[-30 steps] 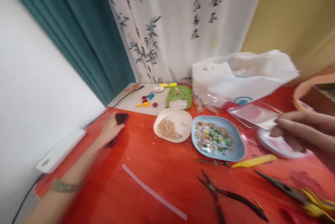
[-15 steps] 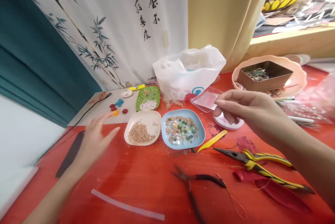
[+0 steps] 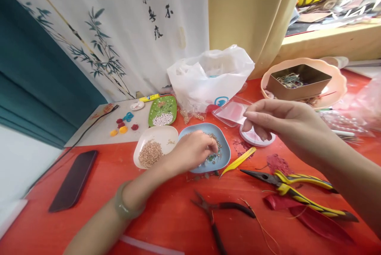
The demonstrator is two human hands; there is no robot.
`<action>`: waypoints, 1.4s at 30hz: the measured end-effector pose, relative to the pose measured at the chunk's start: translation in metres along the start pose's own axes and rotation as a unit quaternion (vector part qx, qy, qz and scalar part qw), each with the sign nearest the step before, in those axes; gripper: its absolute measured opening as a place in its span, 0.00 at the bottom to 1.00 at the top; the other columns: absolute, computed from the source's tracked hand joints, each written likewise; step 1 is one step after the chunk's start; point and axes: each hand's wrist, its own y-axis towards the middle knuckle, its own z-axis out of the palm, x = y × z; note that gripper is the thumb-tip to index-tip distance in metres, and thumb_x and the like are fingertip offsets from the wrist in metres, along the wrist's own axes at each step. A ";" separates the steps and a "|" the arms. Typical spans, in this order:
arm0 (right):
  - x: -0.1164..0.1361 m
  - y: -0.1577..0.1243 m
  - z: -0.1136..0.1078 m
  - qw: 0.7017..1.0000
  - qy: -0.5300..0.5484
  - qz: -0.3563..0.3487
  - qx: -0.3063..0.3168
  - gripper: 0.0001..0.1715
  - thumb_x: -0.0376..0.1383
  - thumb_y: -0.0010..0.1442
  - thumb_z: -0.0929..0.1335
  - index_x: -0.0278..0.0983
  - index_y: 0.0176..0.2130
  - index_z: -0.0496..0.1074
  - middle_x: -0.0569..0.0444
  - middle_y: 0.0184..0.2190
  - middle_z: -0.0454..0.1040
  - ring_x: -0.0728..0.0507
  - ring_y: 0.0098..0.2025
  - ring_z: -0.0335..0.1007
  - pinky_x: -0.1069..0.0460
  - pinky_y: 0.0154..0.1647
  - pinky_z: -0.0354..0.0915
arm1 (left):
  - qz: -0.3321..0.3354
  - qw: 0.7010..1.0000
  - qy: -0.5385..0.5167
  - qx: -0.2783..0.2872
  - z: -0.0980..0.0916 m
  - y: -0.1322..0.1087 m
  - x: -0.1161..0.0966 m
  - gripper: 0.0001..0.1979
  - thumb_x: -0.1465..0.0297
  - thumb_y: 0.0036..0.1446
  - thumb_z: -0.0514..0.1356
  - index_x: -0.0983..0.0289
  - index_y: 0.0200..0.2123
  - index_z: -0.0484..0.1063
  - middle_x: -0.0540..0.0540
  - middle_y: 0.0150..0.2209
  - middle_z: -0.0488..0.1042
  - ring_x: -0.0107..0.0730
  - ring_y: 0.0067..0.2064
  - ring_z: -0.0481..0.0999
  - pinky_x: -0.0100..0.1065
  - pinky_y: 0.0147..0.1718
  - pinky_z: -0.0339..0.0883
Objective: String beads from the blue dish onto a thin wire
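My left hand (image 3: 193, 149) reaches over the blue dish (image 3: 228, 147) of gold, green and clear beads, fingertips down among the beads. Its fingers are curled together; whatever they pinch is hidden. A green bangle (image 3: 120, 203) circles that wrist. To the right, my right hand (image 3: 268, 118) is raised above a round white lid (image 3: 257, 139), thumb and forefinger pinched on a thin thread that is barely visible. Left of the blue dish sits a cream dish (image 3: 141, 143) of gold beads, with a green dish (image 3: 174, 112) of white beads behind it.
Yellow tweezers (image 3: 238, 161), yellow-black pliers (image 3: 282, 183) and black-handled cutters (image 3: 212, 206) lie on the red table. Behind are a plastic bag (image 3: 208, 80) and a metal box (image 3: 300, 88) in a pink basin (image 3: 342, 84). A dark phone (image 3: 74, 179) lies at left.
My left hand has moved right from above the phone to the blue dish, and its spread fingers have closed together. My right hand stays nearly still. The view has shifted slightly.
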 end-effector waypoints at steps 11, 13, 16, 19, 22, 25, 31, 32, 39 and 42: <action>-0.005 0.002 0.000 1.000 0.013 -0.004 0.006 0.15 0.44 0.53 0.69 0.35 0.23 0.72 0.59 0.18 0.68 0.57 0.17 0.58 0.58 0.17 0.53 | -0.006 0.999 0.010 0.035 0.002 -0.007 0.003 0.05 0.74 0.53 0.59 0.63 0.33 0.75 0.52 0.33 0.75 0.36 0.40 0.68 0.33 0.38 0.62; -0.005 0.003 0.000 1.000 0.017 -0.005 0.003 0.14 0.43 0.53 0.69 0.35 0.24 0.72 0.59 0.18 0.68 0.57 0.17 0.58 0.58 0.17 0.53 | 0.005 0.999 0.017 0.039 0.003 -0.008 0.003 0.04 0.73 0.53 0.59 0.62 0.32 0.74 0.51 0.34 0.74 0.36 0.41 0.67 0.33 0.38 0.61; -0.007 0.003 0.000 1.000 0.013 -0.005 -0.001 0.13 0.42 0.54 0.69 0.36 0.24 0.72 0.58 0.18 0.68 0.57 0.17 0.58 0.58 0.17 0.53 | 0.026 0.998 0.043 0.039 0.006 -0.010 0.003 0.05 0.74 0.54 0.58 0.60 0.31 0.74 0.51 0.33 0.73 0.36 0.41 0.66 0.32 0.36 0.60; -0.009 0.003 -0.001 1.000 0.002 -0.007 0.000 0.13 0.42 0.54 0.68 0.36 0.24 0.73 0.58 0.17 0.68 0.56 0.17 0.58 0.58 0.16 0.52 | 0.038 0.997 0.061 0.043 0.007 -0.012 0.003 0.05 0.73 0.55 0.57 0.61 0.31 0.72 0.51 0.34 0.72 0.36 0.41 0.65 0.32 0.34 0.59; -0.009 0.002 -0.002 1.000 -0.001 -0.002 -0.004 0.13 0.42 0.54 0.68 0.37 0.24 0.73 0.57 0.19 0.69 0.56 0.17 0.58 0.58 0.16 0.53 | 0.039 0.997 0.056 0.049 0.005 -0.012 0.004 0.04 0.73 0.56 0.56 0.62 0.32 0.71 0.52 0.35 0.72 0.36 0.42 0.65 0.32 0.34 0.59; -0.008 0.002 -0.002 1.000 -0.005 0.000 -0.006 0.13 0.42 0.54 0.68 0.37 0.24 0.73 0.57 0.19 0.69 0.56 0.18 0.58 0.58 0.16 0.53 | 0.029 0.998 0.037 0.041 0.000 -0.013 0.008 0.06 0.73 0.57 0.55 0.63 0.32 0.72 0.52 0.35 0.73 0.35 0.42 0.66 0.32 0.37 0.59; -0.010 0.002 -0.003 1.000 -0.014 0.008 -0.012 0.13 0.43 0.54 0.68 0.38 0.23 0.73 0.57 0.17 0.68 0.55 0.17 0.58 0.58 0.16 0.54 | -0.033 0.999 -0.001 0.015 -0.017 -0.017 0.015 0.11 0.78 0.54 0.52 0.62 0.33 0.72 0.51 0.34 0.74 0.32 0.38 0.69 0.31 0.35 0.60; -0.011 0.002 -0.003 1.000 -0.015 0.009 -0.011 0.13 0.43 0.54 0.68 0.38 0.23 0.73 0.57 0.17 0.68 0.55 0.17 0.58 0.58 0.16 0.54 | -0.035 0.999 -0.002 0.022 -0.019 -0.018 0.016 0.11 0.78 0.53 0.52 0.62 0.31 0.72 0.51 0.33 0.74 0.31 0.37 0.69 0.31 0.35 0.60; -0.012 0.003 -0.002 0.999 -0.030 0.013 -0.010 0.15 0.45 0.53 0.68 0.39 0.22 0.73 0.56 0.16 0.67 0.53 0.17 0.57 0.56 0.16 0.55 | -0.008 0.998 0.029 0.050 -0.020 -0.021 0.024 0.11 0.79 0.51 0.53 0.61 0.29 0.74 0.49 0.31 0.75 0.32 0.37 0.69 0.32 0.34 0.59; -0.011 0.003 -0.002 0.999 -0.043 0.011 -0.023 0.16 0.46 0.53 0.68 0.40 0.21 0.72 0.57 0.14 0.64 0.52 0.17 0.57 0.55 0.16 0.56 | -0.008 0.997 0.040 0.066 -0.019 -0.021 0.023 0.09 0.76 0.52 0.55 0.60 0.30 0.75 0.50 0.32 0.76 0.34 0.38 0.68 0.33 0.33 0.58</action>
